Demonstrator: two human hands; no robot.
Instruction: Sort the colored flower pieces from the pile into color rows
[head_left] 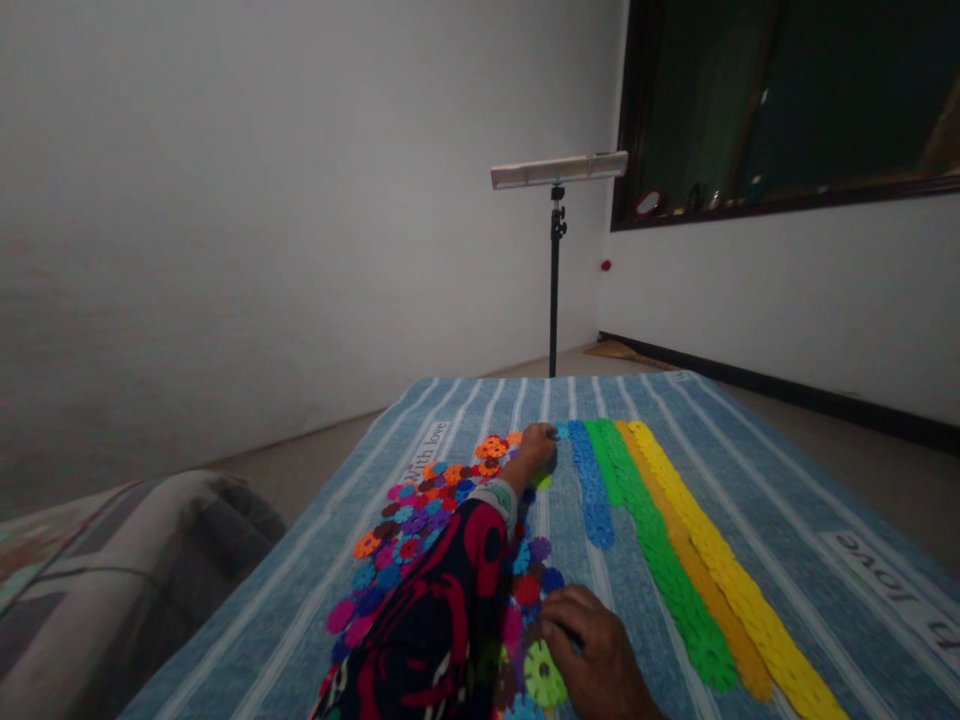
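My left hand (535, 450), in a patterned sleeve, stretches to the far side of the cloth. Its fingers are closed at a light blue notched disc (562, 431), by the top of a row of overlapping blue discs (590, 480). Nearer, my right hand (596, 645) rests at the edge of a loose pile of coloured notched discs (420, 520). Its fingers curl in with thumb and fingertips close; what they hold, if anything, is hidden. A lime green disc (545, 675) lies beside it. My left forearm covers part of the pile.
Green (667, 570), orange (694, 550) and yellow (727, 570) disc rows run along the striped blue cloth (787, 500) on the right. Beyond the table stands a lamp on a black pole (554, 300). A cloth-covered shape (150, 580) is at the left.
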